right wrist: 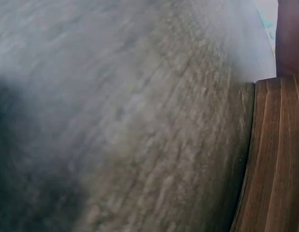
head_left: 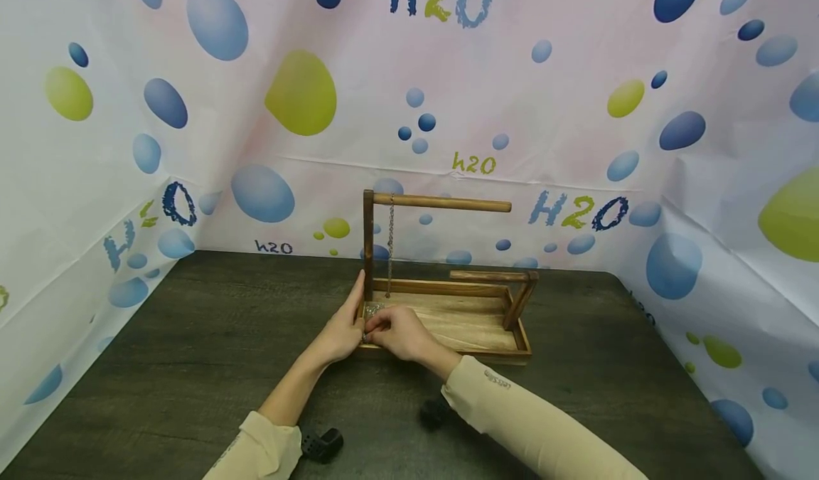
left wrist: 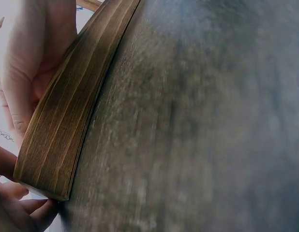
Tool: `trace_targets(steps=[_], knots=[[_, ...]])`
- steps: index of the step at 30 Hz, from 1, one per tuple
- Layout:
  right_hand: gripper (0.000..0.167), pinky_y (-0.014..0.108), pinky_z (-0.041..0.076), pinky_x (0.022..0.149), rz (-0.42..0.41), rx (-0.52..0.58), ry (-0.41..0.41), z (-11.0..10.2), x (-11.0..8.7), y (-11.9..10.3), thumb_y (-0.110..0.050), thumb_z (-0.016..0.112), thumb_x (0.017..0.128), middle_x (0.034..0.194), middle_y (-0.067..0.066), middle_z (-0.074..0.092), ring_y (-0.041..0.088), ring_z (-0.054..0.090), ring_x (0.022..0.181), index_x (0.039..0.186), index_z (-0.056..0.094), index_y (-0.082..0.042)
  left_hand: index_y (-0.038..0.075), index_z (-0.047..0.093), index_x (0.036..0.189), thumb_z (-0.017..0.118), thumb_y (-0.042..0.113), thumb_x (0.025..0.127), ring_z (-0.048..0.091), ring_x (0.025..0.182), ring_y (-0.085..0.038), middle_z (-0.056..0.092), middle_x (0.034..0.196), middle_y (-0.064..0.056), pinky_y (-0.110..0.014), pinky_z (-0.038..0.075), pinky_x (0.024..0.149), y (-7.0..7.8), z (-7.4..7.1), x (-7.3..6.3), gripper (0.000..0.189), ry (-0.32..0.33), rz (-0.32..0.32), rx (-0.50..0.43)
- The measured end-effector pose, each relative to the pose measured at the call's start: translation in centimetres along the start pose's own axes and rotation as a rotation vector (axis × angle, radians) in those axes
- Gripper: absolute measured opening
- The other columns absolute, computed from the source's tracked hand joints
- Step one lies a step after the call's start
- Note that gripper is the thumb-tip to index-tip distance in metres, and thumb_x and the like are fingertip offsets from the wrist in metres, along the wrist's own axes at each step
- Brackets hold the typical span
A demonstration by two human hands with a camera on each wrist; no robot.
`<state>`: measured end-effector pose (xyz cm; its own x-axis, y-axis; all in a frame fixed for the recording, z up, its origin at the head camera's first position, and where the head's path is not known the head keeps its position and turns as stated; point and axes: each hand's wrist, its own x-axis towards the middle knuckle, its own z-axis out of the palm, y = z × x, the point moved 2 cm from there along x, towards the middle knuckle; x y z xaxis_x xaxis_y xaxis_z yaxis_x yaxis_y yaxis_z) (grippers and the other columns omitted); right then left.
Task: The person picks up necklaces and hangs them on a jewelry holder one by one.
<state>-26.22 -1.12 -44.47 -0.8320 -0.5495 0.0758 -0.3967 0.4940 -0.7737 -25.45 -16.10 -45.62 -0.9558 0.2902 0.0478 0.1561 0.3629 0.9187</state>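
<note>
A wooden jewelry stand [head_left: 473, 327] with a shallow tray base stands on the dark table. From its tall bar hangs a thin silver necklace chain [head_left: 391, 245]. My left hand [head_left: 339, 331] holds the stand's left end, its index finger reaching up beside the post. Over the front wall [left wrist: 72, 111] of the tray, my right hand [head_left: 399, 332] bends into the near left corner, thumb and fingertips pinched together. Silver chain [left wrist: 3, 134] shows at these fingertips in the left wrist view; the exact grip is mostly hidden. More small silvery jewelry [head_left: 374, 311] lies in that corner.
A shorter wooden bar [head_left: 493, 276] on a post rises at the tray's right end. Dark table [head_left: 192, 338] surrounds the stand. Behind and at both sides hangs a white sheet [head_left: 358, 153] with blue and green drops. A black strap piece [head_left: 323, 444] shows by the left sleeve.
</note>
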Motion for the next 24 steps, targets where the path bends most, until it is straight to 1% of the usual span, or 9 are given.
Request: trace_targets(steps=[7, 12, 18, 24], knots=[[0.006, 0.023, 0.049, 0.062, 0.021, -0.029, -0.053, -0.2, 0.7, -0.4, -0.004, 0.072, 0.091, 0.085, 0.005, 0.073, 0.006, 0.059, 0.067, 0.093, 0.077, -0.003, 0.026, -0.007, 0.163, 0.036, -0.015, 0.094, 0.029, 0.046, -0.013, -0.002, 0.168, -0.014, -0.024, 0.030, 0.044, -0.1, -0.3, 0.2, 0.091, -0.004, 0.006, -0.004], [0.007, 0.022, 0.043, 0.056, 0.037, -0.050, -0.081, -0.2, 1.4, -0.4, -0.003, 0.071, 0.091, 0.081, 0.005, 0.072, 0.006, 0.053, 0.060, 0.089, 0.078, -0.003, 0.027, -0.006, 0.163, 0.037, -0.016, 0.094, 0.029, 0.045, -0.011, -0.001, 0.167, -0.016, -0.024, 0.029, 0.044, -0.3, -0.4, 0.5, 0.092, -0.002, 0.011, -0.005], [0.009, 0.020, 0.042, 0.059, 0.008, -0.081, -0.081, -0.2, 1.9, -0.3, 0.003, 0.070, 0.089, 0.078, 0.006, 0.072, 0.005, 0.051, 0.061, 0.085, 0.077, -0.001, 0.024, -0.006, 0.163, 0.037, -0.017, 0.094, 0.029, 0.045, -0.010, 0.000, 0.166, -0.019, -0.024, 0.029, 0.044, -0.4, -0.4, 1.0, 0.091, 0.000, 0.027, 0.008], [0.014, 0.020, 0.042, 0.060, -0.007, -0.118, -0.067, -0.2, 2.2, -0.2, 0.009, 0.066, 0.085, 0.073, 0.005, 0.070, 0.005, 0.049, 0.061, 0.080, 0.076, -0.001, 0.025, -0.005, 0.163, 0.037, -0.017, 0.094, 0.029, 0.046, -0.011, 0.001, 0.167, -0.018, -0.024, 0.029, 0.045, -0.6, -0.5, 1.4, 0.091, 0.001, 0.020, 0.010]])
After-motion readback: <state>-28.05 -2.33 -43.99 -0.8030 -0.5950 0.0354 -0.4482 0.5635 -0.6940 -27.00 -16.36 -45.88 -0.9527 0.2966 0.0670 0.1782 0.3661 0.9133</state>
